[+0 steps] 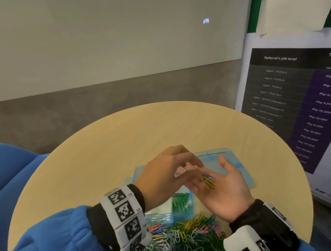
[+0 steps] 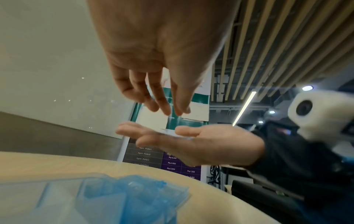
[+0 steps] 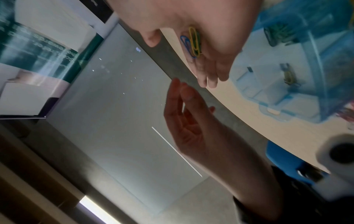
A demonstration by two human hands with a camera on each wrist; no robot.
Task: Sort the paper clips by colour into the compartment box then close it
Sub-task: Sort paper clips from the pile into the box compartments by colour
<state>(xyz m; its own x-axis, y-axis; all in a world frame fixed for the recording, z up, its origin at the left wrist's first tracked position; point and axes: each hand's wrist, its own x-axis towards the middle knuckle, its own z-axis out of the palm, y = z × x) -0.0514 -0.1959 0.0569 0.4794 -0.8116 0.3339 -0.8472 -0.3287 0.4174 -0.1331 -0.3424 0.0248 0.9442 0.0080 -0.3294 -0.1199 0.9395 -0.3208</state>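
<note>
My right hand [image 1: 217,173] is held flat, palm up, above the blue compartment box [image 1: 247,178]. Yellow, green and blue paper clips [image 1: 209,182] lie on its palm, also visible in the right wrist view [image 3: 194,40]. My left hand [image 1: 195,163] reaches over that palm with straight fingers, tips close together [image 3: 179,86]; I see no clip between them. One compartment holds green clips [image 1: 180,202], and another holds a yellow clip [image 3: 288,76]. A mixed pile of clips [image 1: 184,241] lies in front of the box.
The box's lid [image 1: 211,153] lies open on the far side, on a round wooden table [image 1: 121,140]. A blue seat [image 1: 4,168] stands to the left and a printed poster board [image 1: 302,99] to the right.
</note>
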